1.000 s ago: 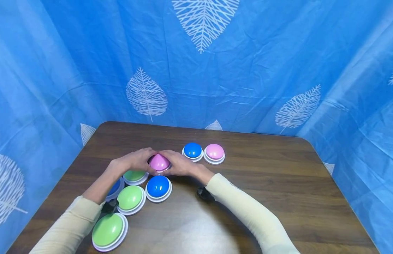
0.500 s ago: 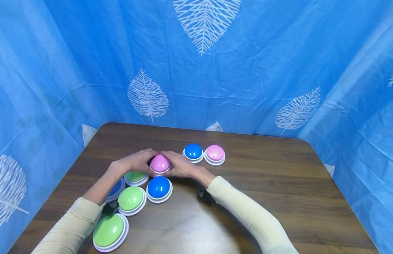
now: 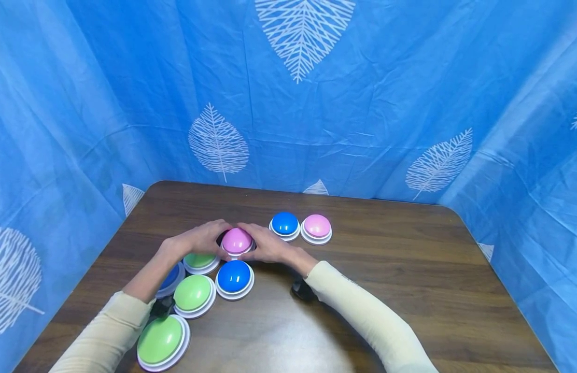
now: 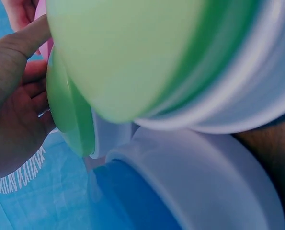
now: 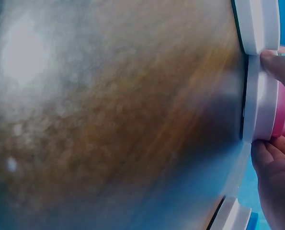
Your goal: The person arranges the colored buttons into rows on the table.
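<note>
Near the middle of the head view, the left hand (image 3: 199, 239) and the right hand (image 3: 266, 244) hold the pink button (image 3: 237, 240) between them on the wooden counter (image 3: 386, 290), each grip curled against one side of it. Just beside it at six o'clock stands a blue button (image 3: 234, 276). A partly covered green button (image 3: 199, 260) sits at eight o'clock, with two more green buttons toward half past seven. Between two and three o'clock, well apart, a second blue button (image 3: 284, 223) and a second pink button (image 3: 317, 226) stand side by side.

In the left wrist view, that hand is at nine o'clock, thumb reaching toward the pink edge around half past ten; a blurred green dome (image 4: 128, 52) fills twelve o'clock.

In the right wrist view, toward three o'clock, thumb and fingers grip the pink button's white base from opposite sides.
</note>
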The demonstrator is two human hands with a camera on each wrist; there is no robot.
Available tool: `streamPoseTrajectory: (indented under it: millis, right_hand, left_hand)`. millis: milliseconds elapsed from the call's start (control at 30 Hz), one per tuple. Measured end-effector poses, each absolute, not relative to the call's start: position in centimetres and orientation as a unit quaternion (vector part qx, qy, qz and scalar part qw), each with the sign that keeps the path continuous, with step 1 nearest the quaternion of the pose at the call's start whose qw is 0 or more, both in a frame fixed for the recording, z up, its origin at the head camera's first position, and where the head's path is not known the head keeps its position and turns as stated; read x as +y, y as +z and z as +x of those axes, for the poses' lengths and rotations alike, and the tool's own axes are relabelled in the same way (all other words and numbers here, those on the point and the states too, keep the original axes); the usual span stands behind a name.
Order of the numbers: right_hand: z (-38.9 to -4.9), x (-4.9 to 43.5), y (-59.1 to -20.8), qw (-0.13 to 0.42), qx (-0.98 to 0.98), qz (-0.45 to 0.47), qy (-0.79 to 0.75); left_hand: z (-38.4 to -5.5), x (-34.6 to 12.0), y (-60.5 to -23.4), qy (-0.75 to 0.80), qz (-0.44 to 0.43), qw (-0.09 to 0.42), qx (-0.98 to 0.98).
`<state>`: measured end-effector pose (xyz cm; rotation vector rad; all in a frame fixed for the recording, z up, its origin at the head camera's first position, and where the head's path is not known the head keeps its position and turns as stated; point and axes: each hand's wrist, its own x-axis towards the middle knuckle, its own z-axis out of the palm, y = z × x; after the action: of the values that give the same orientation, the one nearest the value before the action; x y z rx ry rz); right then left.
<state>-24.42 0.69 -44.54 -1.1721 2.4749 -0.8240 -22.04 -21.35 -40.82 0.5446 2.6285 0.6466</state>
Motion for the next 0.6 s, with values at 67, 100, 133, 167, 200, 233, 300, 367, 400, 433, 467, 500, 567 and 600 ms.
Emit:
streamPoseTrajectory:
  millis: [67, 100, 133, 167, 200, 233, 300, 367, 400, 433, 467, 500, 567, 600]
  right_hand:
    - [-24.39, 0.7, -44.57, 0.137, 0.856, -0.408, -0.287]
    - [-24.38, 0.7, -44.6, 0.136, 0.855, -0.409, -0.288]
    - [-24.39, 0.69, -44.61, 0.136, 0.855, -0.409, -0.289]
    - [-24.4, 0.68, -44.63, 0.136, 0.855, -0.408, -0.29]
    - [-24.4, 0.67, -44.66, 0.137, 0.855, -0.407, -0.291]
    - [-24.4, 0.67, -44.66, 0.138, 0.855, -0.407, -0.292]
    - [-24.4, 0.64, -44.71, 0.139, 0.854, -0.406, -0.293]
    - [-24.41, 0.62, -44.72, 0.136, 0.854, -0.407, -0.293]
    - [-24.42, 0.6, -44.69, 0.135, 0.854, -0.408, -0.293]
    - [-24.44, 0.61, -44.72, 0.133, 0.854, -0.408, -0.293]
    - [-24.45, 0.6, -44.74, 0.133, 0.854, -0.408, -0.293]
    - [-24.45, 0.58, -44.75, 0.134, 0.854, -0.408, -0.295]
    - [-24.47, 0.56, -44.74, 0.133, 0.854, -0.407, -0.295]
    - [-24.47, 0.55, -44.73, 0.133, 0.854, -0.406, -0.296]
  left_hand:
    - [-21.99, -21.32, -40.8, 0.233, 0.192, 0.19, 0.934]
    - [-21.95, -21.3, -40.79, 0.234, 0.194, 0.19, 0.934]
    - [-21.96, -21.29, -40.79, 0.234, 0.194, 0.19, 0.933]
    - [-21.96, -21.28, -40.79, 0.234, 0.195, 0.19, 0.933]
    - [-21.95, -21.28, -40.78, 0.234, 0.195, 0.191, 0.933]
    - [-21.95, -21.32, -40.79, 0.233, 0.195, 0.191, 0.933]
    - [-21.96, -21.37, -40.79, 0.233, 0.198, 0.19, 0.933]
    - [-21.99, -21.43, -40.81, 0.232, 0.197, 0.188, 0.934]
    - [-22.02, -21.44, -40.79, 0.232, 0.197, 0.187, 0.934]
    - [-22.06, -21.43, -40.82, 0.232, 0.198, 0.186, 0.934]
    - [-22.07, -21.41, -40.82, 0.231, 0.198, 0.185, 0.934]
    - [-22.07, -21.4, -40.81, 0.231, 0.197, 0.184, 0.935]
    - [-22.07, -21.39, -40.75, 0.229, 0.198, 0.183, 0.935]
    - [-22.09, -21.39, -40.72, 0.229, 0.199, 0.184, 0.935]
